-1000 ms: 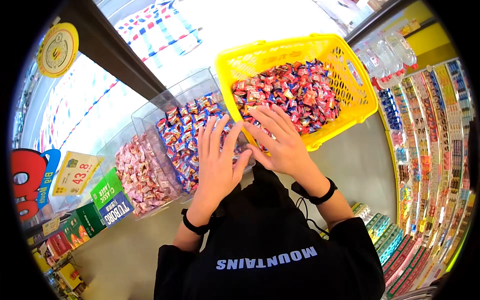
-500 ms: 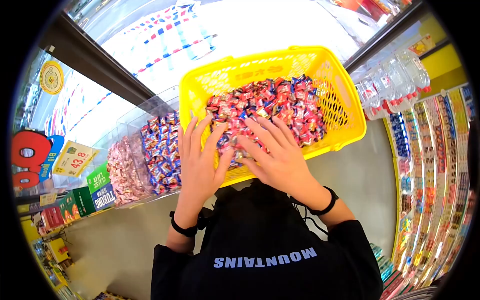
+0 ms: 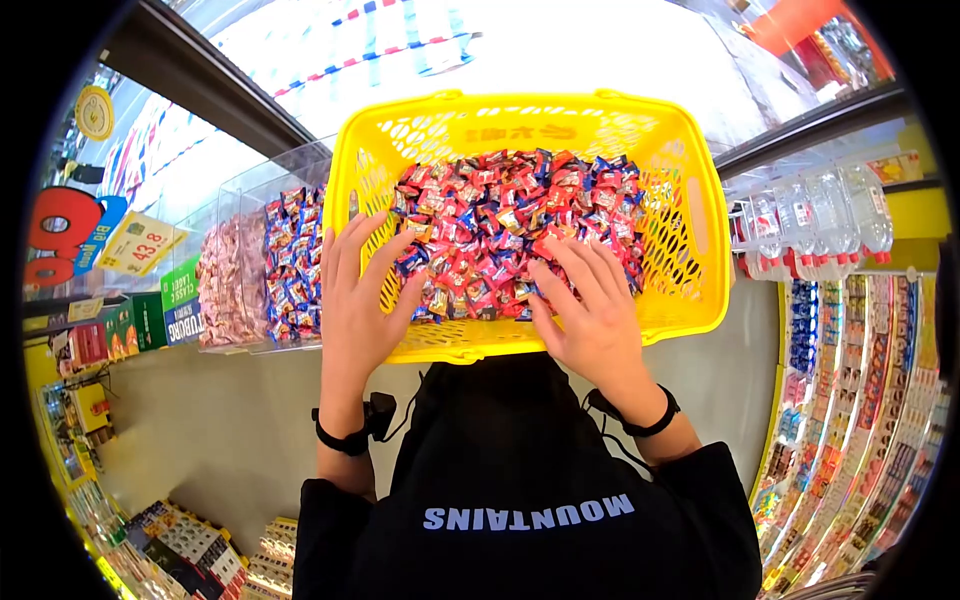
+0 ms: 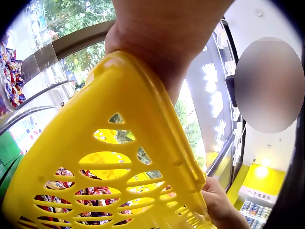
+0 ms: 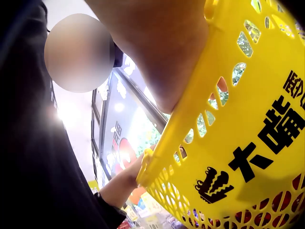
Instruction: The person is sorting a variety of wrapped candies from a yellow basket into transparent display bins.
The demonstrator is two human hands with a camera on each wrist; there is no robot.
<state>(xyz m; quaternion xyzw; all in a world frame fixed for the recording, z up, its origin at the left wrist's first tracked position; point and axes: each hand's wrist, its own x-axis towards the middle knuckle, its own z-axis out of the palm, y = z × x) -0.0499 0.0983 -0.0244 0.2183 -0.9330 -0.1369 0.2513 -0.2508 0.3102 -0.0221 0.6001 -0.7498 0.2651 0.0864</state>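
Two hands reach over the basket's (image 3: 480, 340) near rim: left hand (image 3: 362, 310) with fingers spread, right hand (image 3: 600, 325) with fingers slightly parted, pinching nothing visible, contact unclear! Candy (image 3: 500, 215) heaps inside the basket; a rough sweep could spill it. Left of the basket, a sideways shove could jolt the bin (image 3: 270, 180).

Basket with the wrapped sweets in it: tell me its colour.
The basket is bright yellow, best seen in the head view.
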